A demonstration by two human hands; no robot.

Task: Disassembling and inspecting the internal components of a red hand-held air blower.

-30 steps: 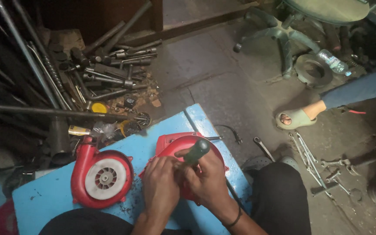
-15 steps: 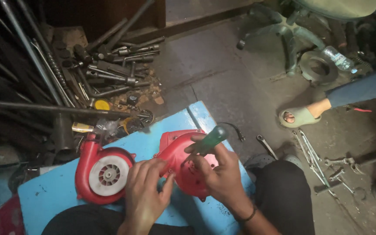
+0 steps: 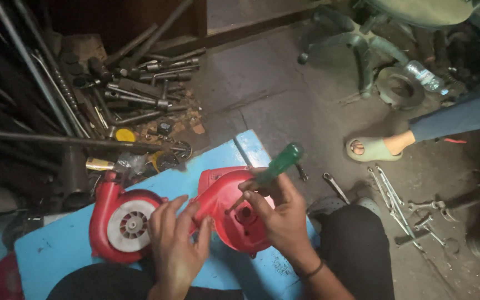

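While my left hand (image 3: pixel 176 244) lies open, steadying the red housing half (image 3: pixel 226 208) on the blue board (image 3: pixel 56 255), my right hand (image 3: pixel 279 214) grips the green-handled screwdriver (image 3: pixel 276 165) angled into it.

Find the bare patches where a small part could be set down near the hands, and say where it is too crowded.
Free: the blue board left of the fan housing, and the concrete floor beyond the board's far corner. Crowded: the metal rods and tools at upper left, the wrenches on the right. The left hand and the right hand with the green-handled screwdriver cover the red cover.
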